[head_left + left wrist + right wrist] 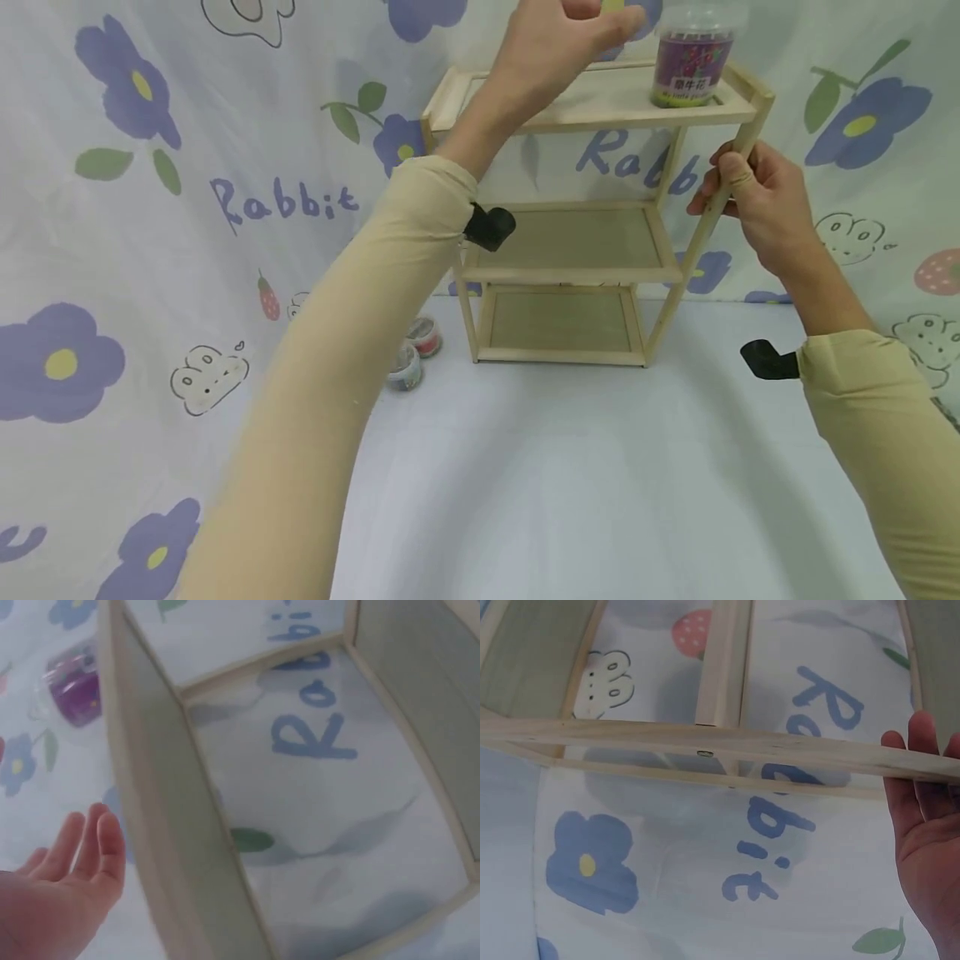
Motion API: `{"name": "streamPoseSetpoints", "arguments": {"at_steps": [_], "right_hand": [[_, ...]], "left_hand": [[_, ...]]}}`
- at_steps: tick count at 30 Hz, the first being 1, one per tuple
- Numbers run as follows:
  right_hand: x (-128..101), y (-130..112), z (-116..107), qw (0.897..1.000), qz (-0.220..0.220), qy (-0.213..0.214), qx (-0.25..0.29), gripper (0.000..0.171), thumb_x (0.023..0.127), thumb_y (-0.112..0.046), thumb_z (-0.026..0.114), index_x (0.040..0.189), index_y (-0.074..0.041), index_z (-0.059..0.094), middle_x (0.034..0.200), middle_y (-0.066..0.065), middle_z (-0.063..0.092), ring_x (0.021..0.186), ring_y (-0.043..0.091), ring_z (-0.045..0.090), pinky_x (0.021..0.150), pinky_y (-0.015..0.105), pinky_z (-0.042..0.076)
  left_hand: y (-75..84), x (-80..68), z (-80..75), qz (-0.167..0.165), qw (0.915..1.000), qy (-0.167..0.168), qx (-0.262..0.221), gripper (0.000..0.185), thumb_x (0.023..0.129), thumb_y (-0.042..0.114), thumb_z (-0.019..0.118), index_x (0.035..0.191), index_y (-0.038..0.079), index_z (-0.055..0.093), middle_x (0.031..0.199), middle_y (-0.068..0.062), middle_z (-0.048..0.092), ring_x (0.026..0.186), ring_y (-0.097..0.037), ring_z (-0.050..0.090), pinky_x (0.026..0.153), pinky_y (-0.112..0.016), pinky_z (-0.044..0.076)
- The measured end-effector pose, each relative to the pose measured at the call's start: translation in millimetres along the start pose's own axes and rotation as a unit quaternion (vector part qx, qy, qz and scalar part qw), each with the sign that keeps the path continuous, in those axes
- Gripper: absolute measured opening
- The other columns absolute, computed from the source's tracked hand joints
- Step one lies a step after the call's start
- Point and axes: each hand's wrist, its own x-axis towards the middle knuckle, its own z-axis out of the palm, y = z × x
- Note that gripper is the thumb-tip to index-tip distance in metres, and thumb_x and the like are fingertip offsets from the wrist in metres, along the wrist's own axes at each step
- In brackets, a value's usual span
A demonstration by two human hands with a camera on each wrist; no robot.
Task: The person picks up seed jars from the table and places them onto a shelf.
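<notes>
A light wooden three-tier shelf (570, 242) stands on the cloth-covered table. A clear jar with purple contents and a label (692, 62) stands at the right of the top tier. My left hand (562, 37) hovers over the top tier just left of the jar, holding nothing. The left wrist view shows its fingers (90, 840) relaxed beside the shelf edge (157, 810), with the jar (73, 686) beyond. My right hand (750, 196) grips the shelf's front right post (701, 242) below the top tier. The right wrist view shows the fingers (922, 817) around that post (742, 746).
Two small round containers (423, 335) (405, 368) lie on the table left of the shelf's foot. A white cloth (150, 250) printed with purple flowers and "Rabbit" hangs behind and covers the table. The middle and bottom tiers hold nothing.
</notes>
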Motion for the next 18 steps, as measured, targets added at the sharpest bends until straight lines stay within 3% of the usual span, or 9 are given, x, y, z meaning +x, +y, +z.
{"name": "streamPoseSetpoints", "arguments": {"at_steps": [6,12,18], "right_hand": [[-2.6,0.2,-0.3,1.0,-0.007,-0.003,-0.011,0.023,0.099,-0.023,0.059,0.102,0.0,0.057,0.079,0.01,0.058,0.067,0.017,0.068,0.073,0.02,0.056],[-4.8,-0.5,-4.4,1.0,-0.007,0.002,-0.025,0.024,0.099,-0.024,0.059,0.103,0.0,0.057,0.08,0.009,0.059,0.068,0.016,0.069,0.073,0.019,0.056],[-5.3,2.4,-7.1,1.0,-0.006,0.007,-0.024,0.023,0.1,-0.023,0.058,0.103,-0.001,0.057,0.079,0.008,0.06,0.068,0.016,0.069,0.074,0.019,0.055]], "left_hand": [[-3.0,-21.0,-31.1,0.071,0.9967,0.036,0.015,0.048,0.091,0.026,0.07,0.135,0.014,0.056,0.127,0.002,0.06,0.118,-0.007,0.053,0.094,-0.016,0.042],[-19.8,-52.1,-63.8,0.063,0.9907,0.12,0.009,0.049,0.088,0.022,0.071,0.133,0.012,0.056,0.123,-0.002,0.065,0.105,-0.011,0.059,0.091,-0.021,0.046],[-65.5,-89.1,-101.9,0.05,0.9719,0.226,0.043,0.053,0.087,0.021,0.071,0.136,0.013,0.053,0.115,-0.006,0.069,0.097,-0.01,0.061,0.089,-0.021,0.047]]}}
